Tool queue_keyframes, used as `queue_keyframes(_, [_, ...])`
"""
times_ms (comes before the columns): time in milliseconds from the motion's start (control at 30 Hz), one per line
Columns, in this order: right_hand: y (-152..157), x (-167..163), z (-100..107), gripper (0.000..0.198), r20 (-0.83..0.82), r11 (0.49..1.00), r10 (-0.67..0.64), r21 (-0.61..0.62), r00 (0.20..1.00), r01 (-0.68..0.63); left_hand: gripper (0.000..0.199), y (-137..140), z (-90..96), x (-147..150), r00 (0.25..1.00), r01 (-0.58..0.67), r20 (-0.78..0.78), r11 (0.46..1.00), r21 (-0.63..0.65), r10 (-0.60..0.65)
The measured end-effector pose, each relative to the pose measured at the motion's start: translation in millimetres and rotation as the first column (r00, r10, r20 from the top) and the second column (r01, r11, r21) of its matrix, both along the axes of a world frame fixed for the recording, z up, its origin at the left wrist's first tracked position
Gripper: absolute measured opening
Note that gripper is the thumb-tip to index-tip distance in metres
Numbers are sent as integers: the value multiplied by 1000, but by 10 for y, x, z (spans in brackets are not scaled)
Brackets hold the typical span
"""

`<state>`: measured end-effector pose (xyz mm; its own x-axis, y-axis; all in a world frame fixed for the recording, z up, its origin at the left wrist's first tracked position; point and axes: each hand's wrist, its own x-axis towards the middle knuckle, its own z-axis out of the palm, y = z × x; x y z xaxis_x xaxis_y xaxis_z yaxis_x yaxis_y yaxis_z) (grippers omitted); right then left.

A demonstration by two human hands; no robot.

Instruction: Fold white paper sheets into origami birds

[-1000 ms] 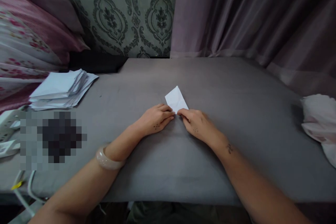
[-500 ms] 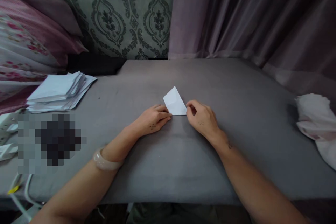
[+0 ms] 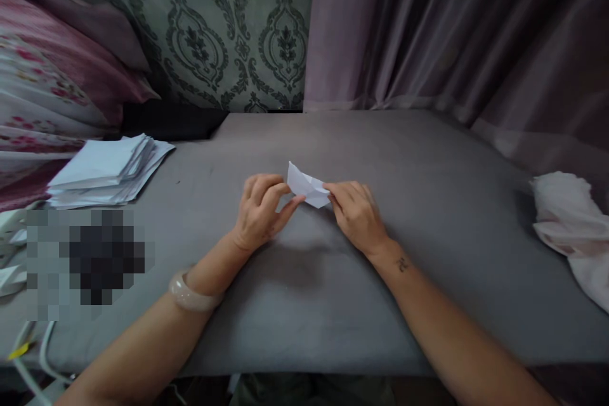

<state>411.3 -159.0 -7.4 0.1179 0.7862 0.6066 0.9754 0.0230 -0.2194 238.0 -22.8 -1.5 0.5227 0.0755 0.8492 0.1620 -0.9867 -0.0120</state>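
A small folded sheet of white paper (image 3: 308,189) is held between both hands, tilted and lifted a little above the grey cloth. Its folds stand partly apart, with one pointed corner up at the left. My left hand (image 3: 264,209) has thumb and fingers closed on the paper's left side, the thumb along its near edge. The right edge is pinched between thumb and fingers of my right hand (image 3: 356,212). A pale bangle (image 3: 193,294) circles my left forearm.
On the left of the grey-covered table (image 3: 314,323) lies a stack of white paper (image 3: 102,168), with black cloth (image 3: 174,122) behind it. Power strips (image 3: 12,238) and white cables (image 3: 47,346) sit at the near left. Pale crumpled fabric (image 3: 566,209) lies far right.
The folded paper has come up off the table and turned, its flaps opening. My left hand has shifted from pressing its lower corner to gripping its side; my right hand still pinches the right edge.
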Motion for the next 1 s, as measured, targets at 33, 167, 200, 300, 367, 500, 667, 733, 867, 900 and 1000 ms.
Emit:
queue_keyframes(33, [-10,0,21,29,64,1000,10,23,998,-11,31,-23,19,-10,998,-32,47,997,64,29])
queue_keyframes(167, [-18,-16,58,25,205,993,56,88,977,-75,43,-106,65,-19,997,-62,-30,979,192,69])
queue_keyframes(200, [-14,-25,58,25,223,992,62,93,973,-85,41,-113,68,-14,995,-66,-66,979,192,80])
queue_keyframes(300, [6,-53,57,26,260,994,83,53,962,-100,13,-99,62,4,970,-30,-231,985,168,70])
queue_keyframes(367, [19,-61,54,26,273,995,101,-13,957,-101,11,-77,49,11,945,3,-323,988,152,47])
queue_keyframes(500, [27,-52,34,23,266,986,107,-151,958,-68,19,-61,19,17,914,21,-403,989,148,41])
queue_keyframes(667, [-9,-32,-17,25,185,954,128,-293,974,-70,27,-65,-20,37,831,53,-556,994,99,11])
queue_keyframes(733, [-34,-23,-24,27,115,946,96,-321,989,-55,29,-61,-34,45,819,47,-574,997,64,-2])
queue_keyframes(867, [-66,-4,-1,21,-54,935,-4,-354,999,-15,35,-74,-38,49,815,27,-578,999,-27,-37])
queue_keyframes(900, [-68,-2,7,20,-92,931,-35,-364,995,-1,36,-84,-35,48,814,10,-580,999,-51,-38])
queue_keyframes(1000, [-58,-13,18,18,-170,918,-134,-391,976,58,36,-113,-33,51,809,-50,-588,993,-107,-22])
